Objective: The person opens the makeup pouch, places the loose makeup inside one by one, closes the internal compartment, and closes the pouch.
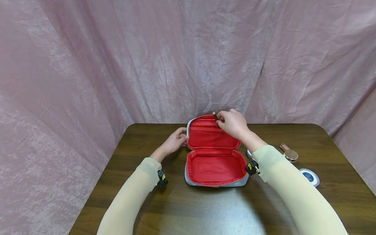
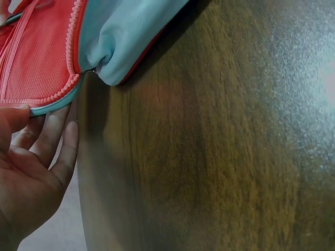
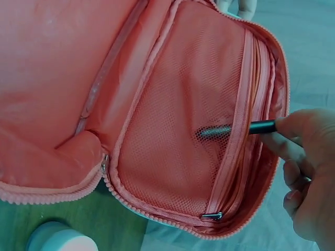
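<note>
A cosmetic bag with a red lining and pale blue outside lies unzipped on the table, its lid raised toward the back. My left hand pinches the lid's left edge, thumb on the red side and fingers behind. At the lid's upper part, my right hand pinches a slim black pen-like stick with a gold end. Its far part shows through the mesh pocket inside the lid, having passed through the pocket's unzipped opening. The pocket's zip pull sits at one end.
To the bag's right stands a white jar, mostly hidden by my right arm in the head view. Farther right lie a rose-gold item with a round head and a round white-rimmed container with a blue centre. Pink curtains hang behind the table.
</note>
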`<state>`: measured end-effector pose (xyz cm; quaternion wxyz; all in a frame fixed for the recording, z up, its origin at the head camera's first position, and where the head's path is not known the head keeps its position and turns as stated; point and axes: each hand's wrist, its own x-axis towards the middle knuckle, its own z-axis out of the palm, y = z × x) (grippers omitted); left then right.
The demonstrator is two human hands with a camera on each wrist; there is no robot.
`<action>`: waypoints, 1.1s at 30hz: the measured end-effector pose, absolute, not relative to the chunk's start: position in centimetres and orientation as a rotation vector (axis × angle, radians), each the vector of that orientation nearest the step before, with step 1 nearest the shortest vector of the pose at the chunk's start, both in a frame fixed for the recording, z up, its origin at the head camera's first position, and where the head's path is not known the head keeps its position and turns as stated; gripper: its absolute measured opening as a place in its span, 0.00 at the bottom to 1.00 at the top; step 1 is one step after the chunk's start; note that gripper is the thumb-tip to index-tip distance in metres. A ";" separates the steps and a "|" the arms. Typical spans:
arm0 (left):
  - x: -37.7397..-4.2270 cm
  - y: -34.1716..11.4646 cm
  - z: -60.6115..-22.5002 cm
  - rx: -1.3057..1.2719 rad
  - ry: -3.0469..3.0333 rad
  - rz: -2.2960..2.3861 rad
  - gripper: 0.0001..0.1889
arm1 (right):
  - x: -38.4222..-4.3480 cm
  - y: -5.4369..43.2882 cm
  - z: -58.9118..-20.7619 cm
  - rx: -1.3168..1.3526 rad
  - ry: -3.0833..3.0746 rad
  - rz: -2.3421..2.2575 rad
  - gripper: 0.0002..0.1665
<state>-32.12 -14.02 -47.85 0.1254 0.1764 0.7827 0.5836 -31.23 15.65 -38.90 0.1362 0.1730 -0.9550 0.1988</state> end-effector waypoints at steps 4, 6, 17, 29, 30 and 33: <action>-32.2 -14.0 -47.8 0.496 2.273 1.706 0.18 | -31.2 15.4 -39.0 0.585 -2.761 0.408 0.10; -32.2 -14.0 -47.7 0.490 2.275 1.704 0.18 | -31.2 15.3 -39.1 0.615 -2.758 0.344 0.06; -32.0 -14.0 -47.4 0.471 2.294 1.672 0.20 | -31.2 15.6 -39.1 0.720 -2.713 0.207 0.10; -31.9 -13.9 -47.2 0.453 2.318 1.665 0.19 | -30.8 15.7 -39.4 0.655 -2.782 0.336 0.09; -31.9 -13.9 -47.2 0.454 2.319 1.665 0.19 | -30.8 15.6 -39.3 0.660 -2.785 0.327 0.09; -31.9 -13.9 -47.2 0.453 2.324 1.659 0.19 | -30.7 15.4 -39.2 0.686 -2.801 0.300 0.08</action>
